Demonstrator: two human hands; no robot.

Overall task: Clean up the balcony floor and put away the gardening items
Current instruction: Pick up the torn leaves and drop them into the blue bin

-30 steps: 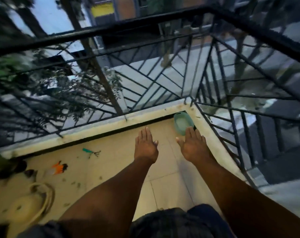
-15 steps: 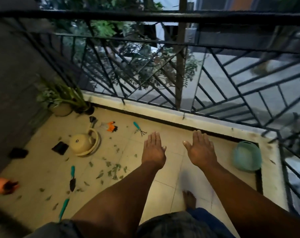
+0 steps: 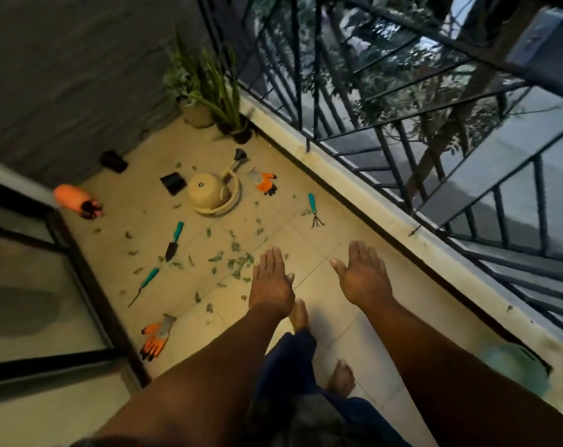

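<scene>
Balcony floor; straight, empty fingers

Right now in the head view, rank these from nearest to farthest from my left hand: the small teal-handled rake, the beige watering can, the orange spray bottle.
From the left hand:
1. Small teal-handled rake, ahead and slightly right, near the railing kerb.
2. Beige watering can, ahead and left, mid-floor.
3. Orange spray bottle, far left, by the door frame.

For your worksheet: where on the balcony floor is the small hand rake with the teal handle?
In the head view, the hand rake lies on the tiles close to the railing-side kerb, right of the beige watering can.
</scene>
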